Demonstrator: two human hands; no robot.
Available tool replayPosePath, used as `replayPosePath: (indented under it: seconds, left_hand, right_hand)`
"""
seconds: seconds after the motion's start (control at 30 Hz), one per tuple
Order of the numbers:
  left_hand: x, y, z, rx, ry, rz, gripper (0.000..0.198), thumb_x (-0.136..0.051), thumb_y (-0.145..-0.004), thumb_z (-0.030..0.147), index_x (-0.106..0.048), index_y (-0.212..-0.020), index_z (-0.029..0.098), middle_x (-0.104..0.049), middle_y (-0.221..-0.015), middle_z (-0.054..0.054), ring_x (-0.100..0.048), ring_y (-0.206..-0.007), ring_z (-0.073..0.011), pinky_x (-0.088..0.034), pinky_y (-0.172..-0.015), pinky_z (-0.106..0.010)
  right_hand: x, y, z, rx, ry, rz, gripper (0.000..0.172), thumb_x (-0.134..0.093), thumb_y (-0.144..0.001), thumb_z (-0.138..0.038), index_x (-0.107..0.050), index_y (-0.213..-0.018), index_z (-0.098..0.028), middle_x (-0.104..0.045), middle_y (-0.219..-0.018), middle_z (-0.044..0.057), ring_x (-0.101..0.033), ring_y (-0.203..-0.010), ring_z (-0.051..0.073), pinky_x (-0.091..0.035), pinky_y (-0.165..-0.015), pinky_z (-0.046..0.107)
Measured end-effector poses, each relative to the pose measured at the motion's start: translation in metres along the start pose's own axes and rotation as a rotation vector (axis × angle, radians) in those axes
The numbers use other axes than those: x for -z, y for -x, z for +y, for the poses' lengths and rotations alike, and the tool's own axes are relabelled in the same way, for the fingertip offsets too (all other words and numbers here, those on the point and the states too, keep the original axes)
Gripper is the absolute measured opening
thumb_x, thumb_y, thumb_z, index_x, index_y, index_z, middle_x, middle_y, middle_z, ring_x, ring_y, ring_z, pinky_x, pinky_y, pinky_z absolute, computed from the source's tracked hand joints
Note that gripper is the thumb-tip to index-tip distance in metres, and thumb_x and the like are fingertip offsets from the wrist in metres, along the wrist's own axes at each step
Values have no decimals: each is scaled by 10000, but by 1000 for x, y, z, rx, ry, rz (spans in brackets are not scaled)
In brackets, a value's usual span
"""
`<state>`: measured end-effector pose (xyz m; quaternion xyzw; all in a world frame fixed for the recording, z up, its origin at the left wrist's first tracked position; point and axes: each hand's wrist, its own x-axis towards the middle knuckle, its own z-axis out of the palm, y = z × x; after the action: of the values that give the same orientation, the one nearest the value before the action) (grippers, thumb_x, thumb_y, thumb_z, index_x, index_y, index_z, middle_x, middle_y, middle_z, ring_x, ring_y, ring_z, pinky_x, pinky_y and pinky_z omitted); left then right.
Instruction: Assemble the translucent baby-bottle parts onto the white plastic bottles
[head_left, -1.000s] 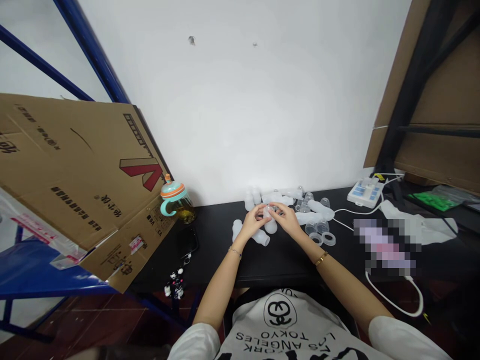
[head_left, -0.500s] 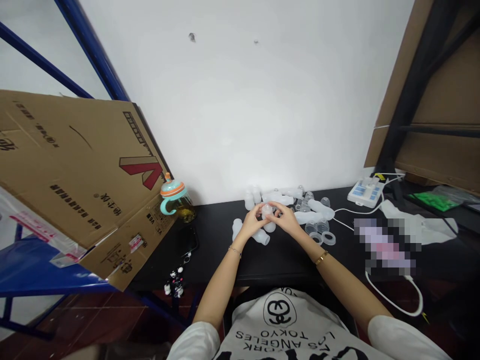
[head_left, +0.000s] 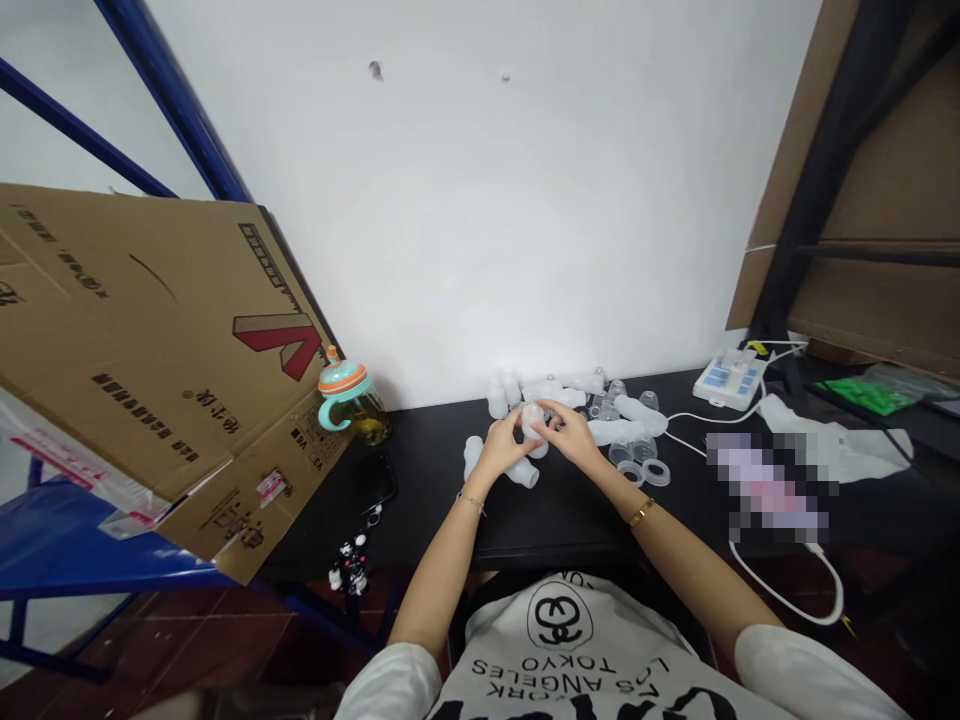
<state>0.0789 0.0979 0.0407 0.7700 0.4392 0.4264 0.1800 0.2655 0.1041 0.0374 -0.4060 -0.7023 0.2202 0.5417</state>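
Translucent piece, centre frame: fingers of left hand and right hand part-curled, gripping it from both sides. Apply light, even pressure; wall may deform.

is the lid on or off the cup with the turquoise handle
On: the turquoise and orange lid covers the top of the see-through cup.
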Motion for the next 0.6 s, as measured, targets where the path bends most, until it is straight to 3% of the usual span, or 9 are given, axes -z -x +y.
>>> replayPosePath:
  seconds: [0.13,0.23,0.37,0.6]
  left_hand:
    - [3,0,7,25,2,55,660,-829,-703,278,-604,-1321,224,-717,-1173,-91,-662,-1097,-297,-485,-1007,-447]
    - [5,0,13,17,34,93,610,-801,-712,259,-612,-1292,239,-715,-1148,-73,-655,-1105,-285,-471,-1025,-445]
    - [7,1,17,-6,47,134,568,-790,-721,272,-614,-1259,241,-700,-1138,-58,-652,-1082,-261,-474,-1022,-428]
    - [7,1,16,-24,69,181,497,-801,-730,282,-623,-1190,221,-683,-1166,-73,-643,-1069,-257,-496,-975,-403]
  right_hand:
    - [2,-1,-2,-58,-96,57,482,-733,-803,-412,-699,-1242,-217,-761,-1078,78,-656,-676,170,-579,-730,349]
    - [3,-2,-2,-112,-215,89,529,-743,-786,-456,-687,-1253,-213,-712,-1227,118,-635,-630,144,-565,-583,299]
    - [4,-5,-2,-201,-350,84,654,-773,-744,-527,-656,-1295,-196,-675,-1279,154,-593,-551,107,-489,-423,244]
    - [5,-9,-4,-251,-497,70,637,-795,-696,-537,-667,-1231,-214,-682,-1215,116,-560,-494,70,-453,-370,212]
